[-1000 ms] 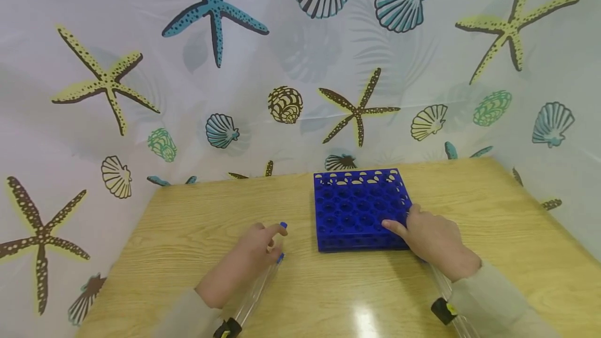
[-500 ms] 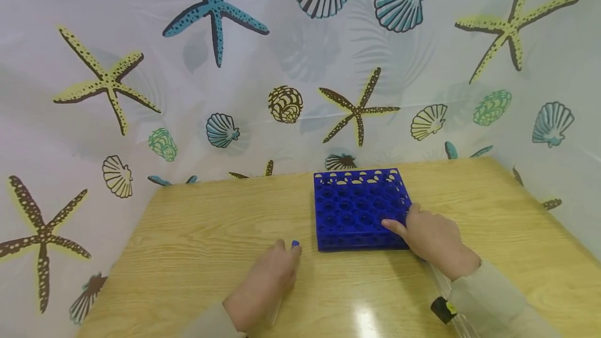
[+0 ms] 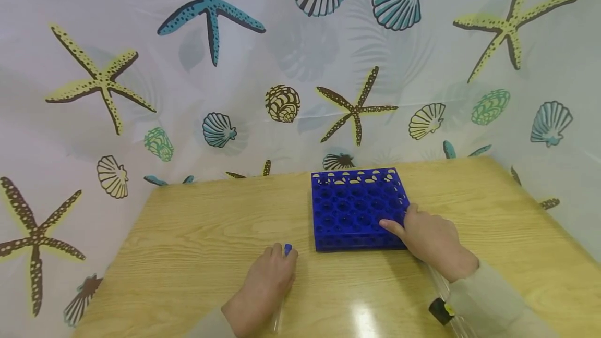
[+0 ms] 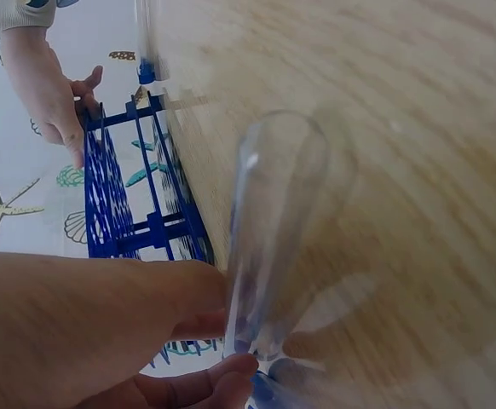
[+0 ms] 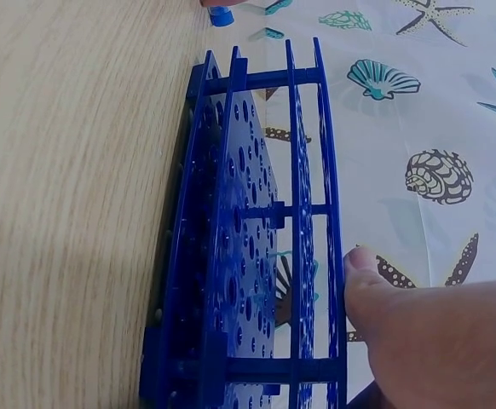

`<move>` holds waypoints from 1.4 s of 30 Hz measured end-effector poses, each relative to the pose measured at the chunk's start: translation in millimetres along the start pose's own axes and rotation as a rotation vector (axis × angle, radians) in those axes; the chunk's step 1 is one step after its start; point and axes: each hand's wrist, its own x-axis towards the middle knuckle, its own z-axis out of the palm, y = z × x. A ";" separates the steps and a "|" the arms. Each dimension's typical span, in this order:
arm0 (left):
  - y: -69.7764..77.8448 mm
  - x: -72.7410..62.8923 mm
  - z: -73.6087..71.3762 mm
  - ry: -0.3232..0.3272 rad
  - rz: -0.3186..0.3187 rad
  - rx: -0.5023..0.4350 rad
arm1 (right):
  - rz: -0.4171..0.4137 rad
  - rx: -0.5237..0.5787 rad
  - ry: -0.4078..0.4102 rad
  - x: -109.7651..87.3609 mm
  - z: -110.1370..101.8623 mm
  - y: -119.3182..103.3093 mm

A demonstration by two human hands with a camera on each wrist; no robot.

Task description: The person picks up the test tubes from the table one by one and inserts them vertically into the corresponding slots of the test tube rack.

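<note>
In the head view my left hand [image 3: 266,287] holds a clear test tube [image 3: 278,317] low at the table, its blue cap [image 3: 288,249] showing between the fingers. The left wrist view shows this tube's rounded end towards the camera, with my thumb and finger pinching it near the cap. My right hand [image 3: 433,238] grips the near right corner of a blue tube rack [image 3: 360,206], thumb on top and the other fingers down its side. No tube shows in the rack's holes.
Another clear tube [image 3: 436,279] lies beneath the right wrist; the left wrist view shows its blue cap [image 4: 147,72] beside the rack. A black wrist device [image 3: 440,311] sits at the right sleeve. The wooden table [image 3: 202,223] meets a seashell-patterned curtain [image 3: 253,119].
My left hand has moved right and closer to me, and its spread fingers have closed round the tube by its cap. The right hand and the rack have stayed put.
</note>
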 end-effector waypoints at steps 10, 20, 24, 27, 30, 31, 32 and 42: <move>-7.7 -1.5 -3.2 0.054 0.032 0.027 | -0.009 0.016 -0.007 -0.8 -0.4 -5.5; -1.8 32.8 -30.9 0.155 0.020 -0.037 | -0.003 0.021 -0.016 0.7 -0.6 -6.6; 5.9 49.9 -34.7 0.082 -0.046 0.011 | -0.007 0.027 -0.003 1.9 1.8 -9.4; 10.2 59.4 -32.0 -0.020 -0.121 0.037 | -0.009 0.027 -0.003 4.2 4.1 -13.1; 12.3 66.2 -27.4 -0.092 -0.187 0.047 | -0.017 0.034 -0.013 8.0 5.3 -17.4; 12.6 68.1 -25.7 -0.101 -0.200 0.057 | -0.026 0.030 -0.012 9.3 5.1 -18.5; 12.7 70.1 -23.5 -0.101 -0.203 0.074 | -0.034 0.026 -0.008 10.5 4.6 -19.2; 7.3 76.9 -5.1 -0.065 -0.158 0.120 | -0.055 0.021 0.013 14.7 0.5 -18.0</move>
